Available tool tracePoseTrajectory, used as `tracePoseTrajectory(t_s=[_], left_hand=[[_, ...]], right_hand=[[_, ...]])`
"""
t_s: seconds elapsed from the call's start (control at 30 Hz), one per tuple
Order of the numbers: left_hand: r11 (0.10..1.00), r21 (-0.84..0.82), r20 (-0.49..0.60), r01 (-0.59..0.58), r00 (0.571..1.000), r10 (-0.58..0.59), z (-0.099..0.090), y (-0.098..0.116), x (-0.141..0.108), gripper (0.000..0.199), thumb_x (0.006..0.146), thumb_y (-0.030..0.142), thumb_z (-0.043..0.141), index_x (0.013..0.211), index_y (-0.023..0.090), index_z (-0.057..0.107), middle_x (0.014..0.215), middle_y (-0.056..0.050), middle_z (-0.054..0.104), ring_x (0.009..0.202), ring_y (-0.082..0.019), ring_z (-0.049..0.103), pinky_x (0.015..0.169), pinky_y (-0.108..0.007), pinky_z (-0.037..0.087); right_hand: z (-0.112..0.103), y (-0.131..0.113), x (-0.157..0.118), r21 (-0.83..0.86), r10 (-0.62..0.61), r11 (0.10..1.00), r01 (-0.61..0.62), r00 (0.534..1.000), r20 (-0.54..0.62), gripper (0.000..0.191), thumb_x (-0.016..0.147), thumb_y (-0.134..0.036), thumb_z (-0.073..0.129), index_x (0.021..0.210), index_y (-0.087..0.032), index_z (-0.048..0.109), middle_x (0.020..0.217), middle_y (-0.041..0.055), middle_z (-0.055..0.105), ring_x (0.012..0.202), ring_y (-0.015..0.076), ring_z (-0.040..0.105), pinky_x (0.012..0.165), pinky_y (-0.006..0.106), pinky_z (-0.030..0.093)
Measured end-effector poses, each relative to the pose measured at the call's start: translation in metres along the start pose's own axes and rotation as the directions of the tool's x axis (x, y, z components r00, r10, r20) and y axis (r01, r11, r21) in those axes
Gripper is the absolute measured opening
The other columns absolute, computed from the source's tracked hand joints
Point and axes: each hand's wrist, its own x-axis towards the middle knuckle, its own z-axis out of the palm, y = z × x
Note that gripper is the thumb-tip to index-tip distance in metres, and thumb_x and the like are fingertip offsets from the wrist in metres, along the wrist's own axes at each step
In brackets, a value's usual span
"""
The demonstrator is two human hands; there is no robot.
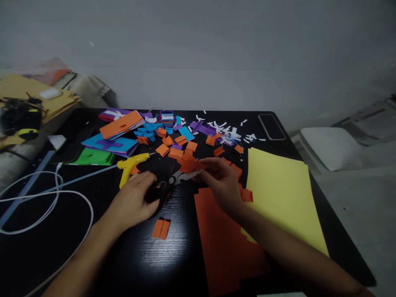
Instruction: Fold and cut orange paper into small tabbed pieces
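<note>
left hand (134, 203) grips scissors (172, 180), right hand (222, 178) seemingly pinches orange paper (189, 164); glue gun (132, 162) and scraps (176, 154) crowd close.

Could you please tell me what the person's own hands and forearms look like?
The left hand and right hand are bare, without gloves. The left forearm and right forearm show no sleeve, watch or bracelet. The view is too dim to rule out rings.
</note>
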Motion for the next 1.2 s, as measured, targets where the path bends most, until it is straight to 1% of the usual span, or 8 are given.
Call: tracePoseTrajectory(t_s=[0.13,0.27,0.33,0.5,0.73,0.9,1.1,1.2], left_hand=[[0.999,-0.009,-0.078,-0.038,0.996,0.037,0.003,-0.002,0.000,0.014,0.087,0.029,0.063,0.084,0.023,0.051,0.076,-0.001,0.061,0.072,-0.021,0.059,0.068,-0.032,0.044],[0.997,-0.015,-0.102,-0.077,0.992,0.075,0.006,-0.002,0.000,0.016,0.087,0.030,0.064,0.081,0.023,0.051,0.073,0.000,0.059,0.067,-0.019,0.057,0.066,-0.031,0.043],[0.995,-0.016,-0.107,-0.094,0.990,0.092,0.006,-0.003,0.000,0.015,0.087,0.026,0.064,0.082,0.023,0.051,0.072,0.001,0.058,0.066,-0.018,0.055,0.065,-0.030,0.042],[0.989,-0.023,-0.126,-0.145,0.982,0.141,0.007,-0.006,-0.003,0.015,0.085,0.018,0.062,0.084,0.023,0.048,0.074,0.001,0.056,0.066,-0.017,0.053,0.063,-0.029,0.043],[0.991,-0.050,-0.146,-0.128,0.982,0.119,0.005,-0.004,-0.001,0.016,0.086,0.023,0.064,0.081,0.023,0.050,0.071,0.001,0.055,0.064,-0.017,0.053,0.060,-0.028,0.042],[0.992,-0.050,-0.131,-0.112,0.986,0.105,0.004,-0.003,0.000,0.016,0.086,0.025,0.065,0.078,0.022,0.051,0.070,0.001,0.056,0.064,-0.017,0.053,0.060,-0.027,0.042],[0.987,-0.033,-0.137,-0.155,0.979,0.149,0.005,-0.003,0.000,0.017,0.089,0.024,0.064,0.078,0.022,0.050,0.070,0.002,0.054,0.063,-0.015,0.053,0.060,-0.026,0.043],[0.988,-0.036,-0.128,-0.152,0.981,0.146,0.005,-0.004,0.000,0.016,0.088,0.021,0.063,0.077,0.022,0.051,0.069,0.002,0.054,0.062,-0.015,0.053,0.059,-0.025,0.043]], right_hand=[[0.004,-0.004,-0.006,-0.019,-0.062,0.998,0.062,0.998,-0.004,0.021,0.080,-0.030,0.085,0.096,-0.027,0.073,0.083,-0.0005,0.076,0.073,0.0178,0.076,0.073,0.035,0.065],[0.008,-0.009,-0.010,-0.054,-0.132,0.990,0.133,0.991,0.009,0.021,0.082,-0.032,0.084,0.098,-0.025,0.073,0.084,0.0006,0.078,0.074,0.0180,0.077,0.072,0.035,0.067],[0.009,-0.010,-0.011,-0.067,-0.150,0.986,0.151,0.989,0.015,0.023,0.082,-0.033,0.085,0.098,-0.023,0.073,0.085,0.0008,0.078,0.074,0.0185,0.078,0.073,0.036,0.068],[0.011,-0.013,-0.013,-0.048,-0.136,0.989,0.137,0.990,0.019,0.020,0.082,-0.029,0.084,0.098,-0.024,0.073,0.084,0.0005,0.078,0.074,0.0185,0.078,0.075,0.036,0.068],[0.012,-0.018,-0.014,-0.012,-0.119,0.993,0.120,0.992,0.033,0.021,0.081,-0.026,0.085,0.098,-0.023,0.073,0.085,0.0002,0.077,0.072,0.0169,0.077,0.075,0.036,0.069],[0.013,-0.020,-0.014,0.004,-0.109,0.994,0.109,0.993,0.040,0.021,0.081,-0.026,0.085,0.099,-0.022,0.074,0.081,-0.0003,0.077,0.072,0.0170,0.077,0.074,0.035,0.069],[0.015,-0.022,-0.014,0.039,-0.084,0.996,0.083,0.996,0.033,0.018,0.081,-0.022,0.084,0.096,-0.023,0.074,0.081,-0.0006,0.077,0.073,0.0168,0.077,0.073,0.034,0.069],[0.015,-0.022,-0.015,0.040,-0.083,0.996,0.081,0.996,0.029,0.018,0.080,-0.019,0.084,0.096,-0.023,0.075,0.084,0.0000,0.078,0.075,0.0170,0.078,0.074,0.033,0.070]])
